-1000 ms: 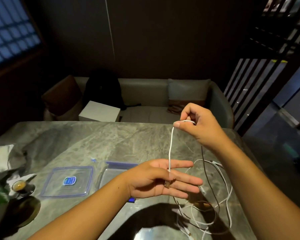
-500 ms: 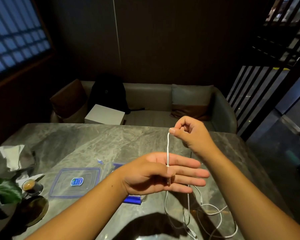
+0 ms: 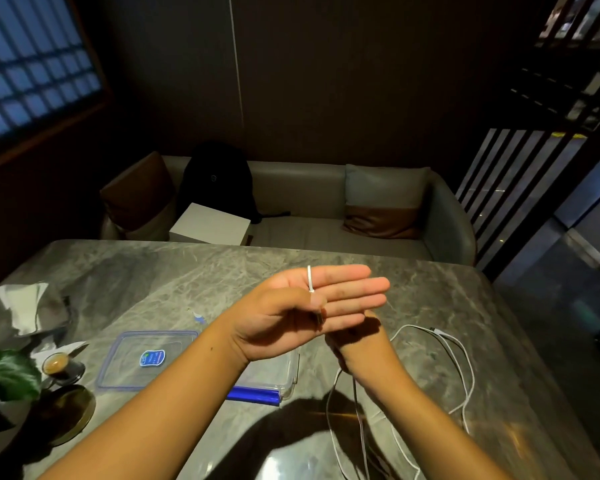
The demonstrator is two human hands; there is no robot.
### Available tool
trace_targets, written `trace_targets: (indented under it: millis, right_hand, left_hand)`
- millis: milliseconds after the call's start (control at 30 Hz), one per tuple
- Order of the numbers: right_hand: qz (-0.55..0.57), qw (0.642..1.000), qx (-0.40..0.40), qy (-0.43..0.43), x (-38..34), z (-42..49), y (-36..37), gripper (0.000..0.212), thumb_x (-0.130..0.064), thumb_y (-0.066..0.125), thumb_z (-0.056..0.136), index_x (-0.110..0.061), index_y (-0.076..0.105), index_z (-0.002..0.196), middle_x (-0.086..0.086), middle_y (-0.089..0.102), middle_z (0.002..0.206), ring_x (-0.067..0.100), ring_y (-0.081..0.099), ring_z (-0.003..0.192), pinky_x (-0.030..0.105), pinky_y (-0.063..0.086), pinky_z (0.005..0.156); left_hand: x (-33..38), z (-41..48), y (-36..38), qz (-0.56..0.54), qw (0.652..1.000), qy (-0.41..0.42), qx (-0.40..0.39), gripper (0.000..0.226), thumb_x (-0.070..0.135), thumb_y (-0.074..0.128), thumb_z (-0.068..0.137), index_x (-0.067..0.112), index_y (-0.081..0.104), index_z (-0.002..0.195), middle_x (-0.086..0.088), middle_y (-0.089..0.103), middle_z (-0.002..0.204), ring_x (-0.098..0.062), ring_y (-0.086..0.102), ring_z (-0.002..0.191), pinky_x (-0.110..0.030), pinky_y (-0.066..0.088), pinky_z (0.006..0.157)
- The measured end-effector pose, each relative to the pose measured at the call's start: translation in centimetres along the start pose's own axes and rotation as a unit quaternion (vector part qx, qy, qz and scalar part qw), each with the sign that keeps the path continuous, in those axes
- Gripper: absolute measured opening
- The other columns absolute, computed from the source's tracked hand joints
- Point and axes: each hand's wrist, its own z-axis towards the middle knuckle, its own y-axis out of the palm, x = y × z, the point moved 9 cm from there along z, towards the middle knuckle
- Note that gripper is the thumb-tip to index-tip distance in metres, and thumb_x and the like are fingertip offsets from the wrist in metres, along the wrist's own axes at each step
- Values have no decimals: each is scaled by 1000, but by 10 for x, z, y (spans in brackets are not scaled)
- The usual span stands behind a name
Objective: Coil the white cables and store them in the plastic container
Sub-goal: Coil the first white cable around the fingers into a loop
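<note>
My left hand (image 3: 291, 313) is held flat above the table, fingers pointing right. Its thumb pins the plug end of a white cable (image 3: 310, 278) against the palm, and the cable runs up over the index finger's edge and down behind the hand. My right hand (image 3: 357, 332) is behind and below the left one with its fingers hidden; cable strands hang from beneath it. The rest of the white cables (image 3: 465, 368) lie in loose loops on the table at the right. The clear plastic container (image 3: 284, 379) with a blue clip sits under my left forearm, partly hidden.
The container's lid (image 3: 129, 362) lies flat on the marble table (image 3: 187, 271), left of the container. A coffee cup (image 3: 57, 364), a plant (image 3: 4, 375) and crumpled napkins (image 3: 21, 303) occupy the left edge. A sofa with a backpack (image 3: 219, 181) and a white box (image 3: 212, 223) stands behind.
My right hand has swung from above the left hand down behind it, carrying the cable over the index finger. My left hand has risen a little and kept the plug end pinned.
</note>
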Motion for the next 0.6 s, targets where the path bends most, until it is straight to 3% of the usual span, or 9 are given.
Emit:
trace_targets:
  millis: [33,100,200,300,400,600]
  right_hand:
    - [12,1000,-9,-5,-6,-7,3,25,-12,61,89,-27,64,69,-12,61,63,-2,51,55,15,46,56]
    - [10,998,-52,-29,-27,-23,7,24,-15,58,93,-17,67,71,-5,53,51,2,44,44,14,35,45]
    - [-25,993,-88,-68,-49,-43,4,20,-19,60,95,-14,69,77,-3,53,53,2,46,45,17,38,48]
    - [14,989,-143,-29,-52,-57,0,14,-18,64,94,-9,68,83,0,52,52,11,43,39,24,39,40]
    - [56,982,-181,27,-54,-68,-7,17,-16,68,91,-1,67,84,4,52,51,12,39,34,21,38,36]
    - [59,983,-175,3,-82,-73,-41,11,-18,75,81,-12,70,73,6,48,51,13,35,37,17,31,35]
  left_hand:
    - [-1,0,-3,-2,1000,3,7,57,-13,26,92,-6,29,149,-27,33,154,-40,31,144,-49,21,120]
    - [-3,1,-11,0,1000,6,26,60,-13,27,91,-4,27,150,-25,33,155,-37,30,145,-47,19,121]
    - [-8,0,-22,20,998,5,58,61,-12,29,88,-2,31,149,-20,38,154,-32,33,145,-42,18,121]
    - [-12,-1,-26,17,998,-7,64,62,-11,29,87,-2,32,148,-19,39,153,-31,34,145,-42,18,121]
    - [-15,-2,-28,10,998,-18,62,62,-11,29,87,-3,31,148,-21,39,153,-32,34,144,-43,19,121]
    - [-16,-5,-36,10,997,-35,64,58,-10,32,91,-4,29,149,-22,36,154,-34,33,145,-45,19,121]
